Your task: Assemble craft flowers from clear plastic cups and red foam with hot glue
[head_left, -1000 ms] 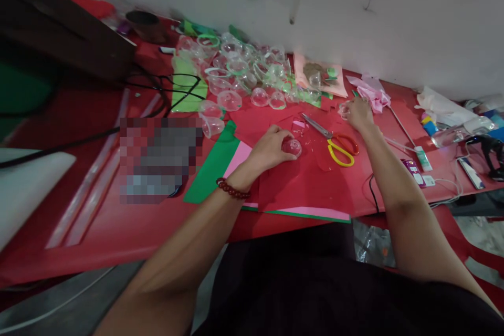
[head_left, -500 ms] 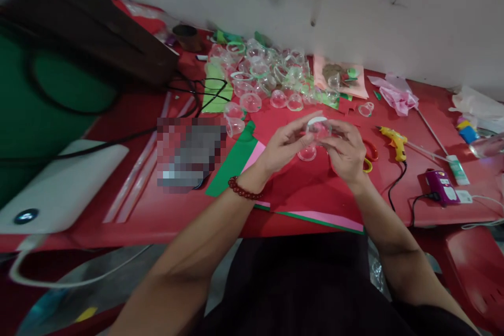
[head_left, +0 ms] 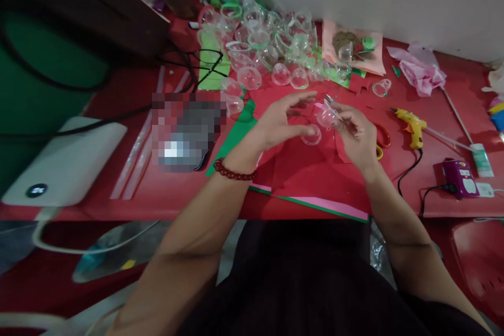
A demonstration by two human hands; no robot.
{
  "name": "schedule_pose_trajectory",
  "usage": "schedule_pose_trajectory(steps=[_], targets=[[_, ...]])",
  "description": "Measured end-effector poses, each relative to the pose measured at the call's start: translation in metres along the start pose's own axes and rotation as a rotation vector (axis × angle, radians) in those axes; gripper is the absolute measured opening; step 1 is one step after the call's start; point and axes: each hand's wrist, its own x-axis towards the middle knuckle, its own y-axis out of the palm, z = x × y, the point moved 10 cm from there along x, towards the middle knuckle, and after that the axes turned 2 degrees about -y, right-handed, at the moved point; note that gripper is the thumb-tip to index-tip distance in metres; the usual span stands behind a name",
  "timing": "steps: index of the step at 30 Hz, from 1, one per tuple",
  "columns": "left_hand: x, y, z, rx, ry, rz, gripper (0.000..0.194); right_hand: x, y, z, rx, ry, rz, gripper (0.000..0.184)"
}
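Observation:
My right hand (head_left: 356,131) pinches a clear plastic dome lid (head_left: 326,115) by its rim, holding it tilted above the red paper (head_left: 311,168). To its left, my left hand (head_left: 281,121) is open, thumb and fingers spread apart, with nothing between them. Under the gap between my hands another clear dome lid (head_left: 311,135) rests on the red paper. Scissors with red and yellow handles (head_left: 384,139) lie just right of my right hand, partly hidden by it. Green paper (head_left: 236,134) sticks out beside my left wrist.
Many clear plastic domes (head_left: 258,37) are heaped at the back. A yellow glue gun (head_left: 413,126) and a purple box (head_left: 460,177) with cords lie on the right. On the left are a white power bank (head_left: 66,160), clear strips (head_left: 137,157) and a blurred-out dark object (head_left: 192,134).
My left hand has let go of the dome lid and moved left, its fingers opening. The lid stays in my right hand, now tilted. The camera view has shifted.

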Motion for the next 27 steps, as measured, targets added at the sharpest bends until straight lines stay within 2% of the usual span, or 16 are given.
schedule_pose_trajectory(steps=[2, 4, 8, 13, 20, 23, 27], targets=[[0.003, 0.005, 0.013, 0.073, -0.039, 0.067, 0.091, 0.000, 0.007, -0.009, 0.009, 0.042, 0.056, 0.024], [0.005, 0.009, 0.025, 0.111, -0.062, 0.083, 0.095, -0.001, 0.012, -0.015, 0.014, 0.061, 0.084, 0.025], [0.006, 0.015, 0.037, 0.147, -0.093, 0.047, 0.084, -0.003, 0.017, -0.021, 0.004, 0.076, 0.108, 0.023], [0.008, 0.018, 0.036, 0.122, -0.058, 0.053, 0.071, -0.004, 0.022, -0.023, -0.041, 0.082, 0.129, 0.019], [0.011, 0.019, 0.036, 0.118, -0.086, 0.064, 0.066, -0.004, 0.024, -0.003, -0.187, -0.055, 0.189, 0.012], [0.012, 0.021, 0.037, 0.095, -0.095, 0.070, 0.064, -0.006, 0.027, 0.006, -0.269, -0.127, 0.236, 0.016], [0.011, 0.022, 0.038, 0.068, -0.084, 0.073, 0.057, -0.009, 0.029, 0.011, -0.310, -0.196, 0.239, 0.021]])
